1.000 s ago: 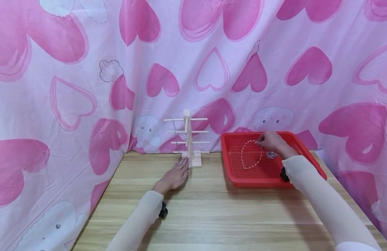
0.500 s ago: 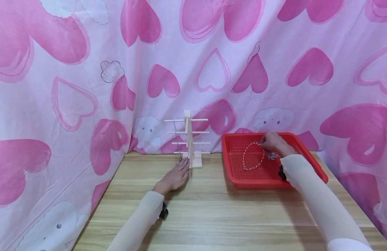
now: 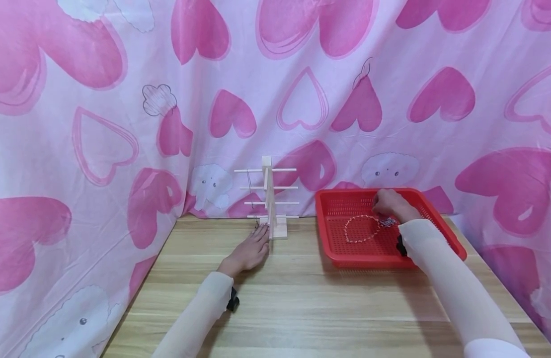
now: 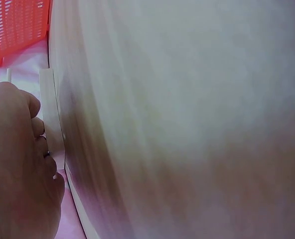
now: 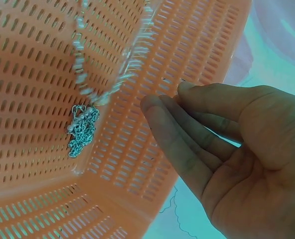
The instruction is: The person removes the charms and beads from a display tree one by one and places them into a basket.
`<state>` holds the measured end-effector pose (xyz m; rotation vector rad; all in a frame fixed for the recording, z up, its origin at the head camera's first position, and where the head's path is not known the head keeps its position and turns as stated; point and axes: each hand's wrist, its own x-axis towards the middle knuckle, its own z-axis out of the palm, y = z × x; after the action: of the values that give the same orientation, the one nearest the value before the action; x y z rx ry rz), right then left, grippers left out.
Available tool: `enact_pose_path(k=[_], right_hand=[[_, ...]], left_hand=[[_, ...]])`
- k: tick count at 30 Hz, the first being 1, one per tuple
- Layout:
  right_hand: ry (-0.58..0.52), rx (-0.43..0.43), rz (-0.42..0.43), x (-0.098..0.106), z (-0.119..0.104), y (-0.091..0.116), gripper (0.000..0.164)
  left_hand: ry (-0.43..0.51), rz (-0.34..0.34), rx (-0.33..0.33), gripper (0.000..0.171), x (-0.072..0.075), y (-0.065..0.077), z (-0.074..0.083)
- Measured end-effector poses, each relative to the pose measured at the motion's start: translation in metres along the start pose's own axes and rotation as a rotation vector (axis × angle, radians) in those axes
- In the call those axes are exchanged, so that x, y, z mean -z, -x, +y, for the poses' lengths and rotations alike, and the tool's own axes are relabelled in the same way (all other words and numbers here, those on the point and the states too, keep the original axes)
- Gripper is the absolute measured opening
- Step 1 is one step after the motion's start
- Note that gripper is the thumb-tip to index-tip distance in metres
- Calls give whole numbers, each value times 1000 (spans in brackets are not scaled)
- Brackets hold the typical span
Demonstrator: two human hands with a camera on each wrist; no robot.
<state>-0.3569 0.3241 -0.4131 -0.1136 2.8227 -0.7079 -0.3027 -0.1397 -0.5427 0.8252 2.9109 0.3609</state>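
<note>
A beaded necklace (image 3: pixel 362 228) lies in a loop in the red basket (image 3: pixel 347 260). Beside it sits a small heap of silver chain (image 5: pixel 82 130). Over the basket's back part is my right hand (image 3: pixel 389 205); in the right wrist view its thumb and fingers stand apart, with nothing between them. My left hand (image 3: pixel 250 248) rests against the base of a wooden jewelry stand (image 3: pixel 270 199), its fingers lying forward along it. On the left ends of the stand's rods hangs a thin dark chain (image 3: pixel 249 181).
The wooden table (image 3: pixel 293 308) stretches in front of both arms. A pink curtain with hearts (image 3: pixel 302 99) closes off the back and sides, close behind the stand and basket.
My right hand has let go of the beaded necklace, which has dropped from its fingers onto the basket floor. My left hand stays at the stand's base.
</note>
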Motion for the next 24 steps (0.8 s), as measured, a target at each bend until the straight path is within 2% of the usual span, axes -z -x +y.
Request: enact_pose_path(k=[10,18,24], right_hand=[[-34,-8,10,1,0,5,16],[-26,18,28,1,-5,7,13],[-46,48,39,-2,-13,3,16]], left_hand=[[-23,-1,-9,61,-2,-2,-1],[-8,17,-22,60,-1,-1,-1],[-15,5,-19,61,0,0,-1]])
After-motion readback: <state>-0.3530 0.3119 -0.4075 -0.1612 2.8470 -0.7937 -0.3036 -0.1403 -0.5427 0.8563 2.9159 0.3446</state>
